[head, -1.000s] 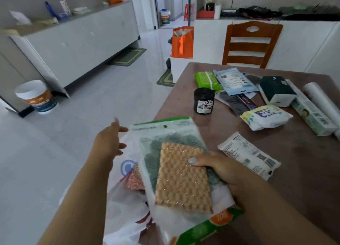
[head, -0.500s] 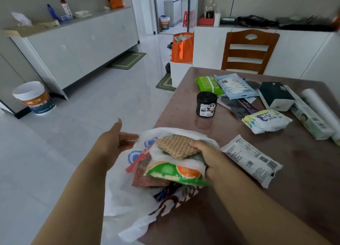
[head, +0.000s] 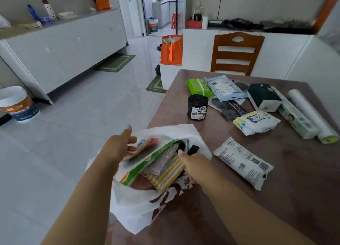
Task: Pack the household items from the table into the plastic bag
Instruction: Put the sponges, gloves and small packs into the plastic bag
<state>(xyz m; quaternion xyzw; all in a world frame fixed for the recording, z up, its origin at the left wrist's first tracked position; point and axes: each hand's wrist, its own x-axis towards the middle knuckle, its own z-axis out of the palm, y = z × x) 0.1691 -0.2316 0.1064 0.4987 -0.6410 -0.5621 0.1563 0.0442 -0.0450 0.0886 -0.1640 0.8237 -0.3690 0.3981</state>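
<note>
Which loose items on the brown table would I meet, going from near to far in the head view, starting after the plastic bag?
White printed flat packet → white-and-blue soft wipes pack → black roll with panda label → light blue flat pouch → green wipes pack.

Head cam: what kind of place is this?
Most likely a home dining area that opens onto a kitchen. A brown dining table with a wooden chair pushed up to its far side, long white cabinets along the wall, and doormats on the tiled floor all point to that.
</note>
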